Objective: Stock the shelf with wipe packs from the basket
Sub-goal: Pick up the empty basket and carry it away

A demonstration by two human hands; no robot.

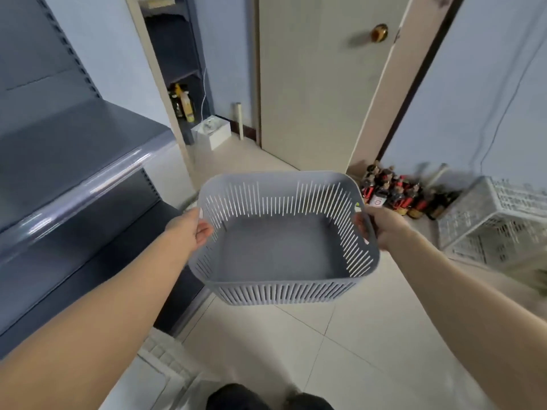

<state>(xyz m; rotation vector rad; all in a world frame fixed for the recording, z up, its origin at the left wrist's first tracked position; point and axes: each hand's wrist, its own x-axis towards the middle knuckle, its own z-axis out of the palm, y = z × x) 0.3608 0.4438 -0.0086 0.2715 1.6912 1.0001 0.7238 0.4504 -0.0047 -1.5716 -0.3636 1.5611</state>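
Observation:
A grey slotted plastic basket (284, 288) hangs in the air in front of me, above the tiled floor. Its inside is bare; no wipe packs show in it. My left hand (192, 229) grips its left rim and my right hand (381, 226) grips the handle on its right side. The dark grey metal shelf unit (68, 161) stands to my left, its visible boards holding nothing. No wipe packs are in view anywhere.
A closed cream door (319, 84) faces me. Several dark bottles (393, 193) stand on the floor at its right, beside a white wire crate (497, 226). A white box (211, 134) and a second shelf with bottles (183, 102) stand at the back left.

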